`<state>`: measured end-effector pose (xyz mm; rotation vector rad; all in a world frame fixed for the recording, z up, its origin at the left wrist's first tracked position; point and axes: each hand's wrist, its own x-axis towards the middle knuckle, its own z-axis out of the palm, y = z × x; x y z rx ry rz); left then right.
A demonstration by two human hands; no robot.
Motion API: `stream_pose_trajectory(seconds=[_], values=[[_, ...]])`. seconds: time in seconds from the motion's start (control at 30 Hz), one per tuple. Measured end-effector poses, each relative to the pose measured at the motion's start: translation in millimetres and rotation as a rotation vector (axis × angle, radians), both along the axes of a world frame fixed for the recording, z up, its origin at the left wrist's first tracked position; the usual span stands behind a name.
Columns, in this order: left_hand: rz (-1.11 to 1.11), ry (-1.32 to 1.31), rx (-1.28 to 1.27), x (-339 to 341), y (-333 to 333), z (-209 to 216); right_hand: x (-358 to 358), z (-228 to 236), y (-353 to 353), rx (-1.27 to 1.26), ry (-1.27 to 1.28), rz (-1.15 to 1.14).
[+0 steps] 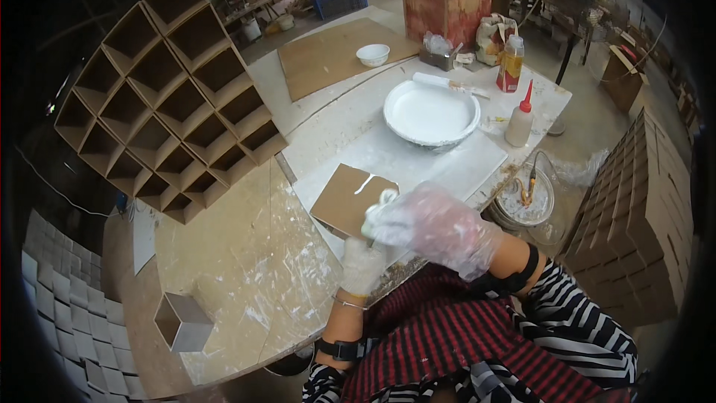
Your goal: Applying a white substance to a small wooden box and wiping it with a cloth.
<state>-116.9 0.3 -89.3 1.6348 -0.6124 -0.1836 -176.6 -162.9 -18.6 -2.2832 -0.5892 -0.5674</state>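
A flat brown board (344, 201) with a white streak of paste lies on the white sheet before me. My left hand (363, 265), in a white knit glove, is closed at the board's near corner; its fingertips are partly covered by the other hand. Over that corner comes my right hand (440, 225), in a clear plastic glove with white paste smeared on the fingers. Those fingers are bent together, and what they pinch, if anything, is hidden. Beyond the board stands a wide white basin (432, 113) of white paste.
A brown grid of square compartments (175, 97) leans at left, near a small open box (183, 322). Right of the basin stand a red-tipped squeeze bottle (520, 125) and a yellow-red bottle (511, 65). A bucket (533, 198) sits below the table edge, beside stacked brown grids (634, 224).
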Motion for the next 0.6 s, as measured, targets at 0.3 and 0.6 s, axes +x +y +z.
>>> stream_pose_trajectory(seconds=[0.3,0.6], values=[[0.039,0.026,0.198,7,2,-19,40,13,-35,-0.420,0.111,-0.119],[0.071,0.065,0.377,-6,0,28,22,18,-42,-0.594,-0.176,-0.224]])
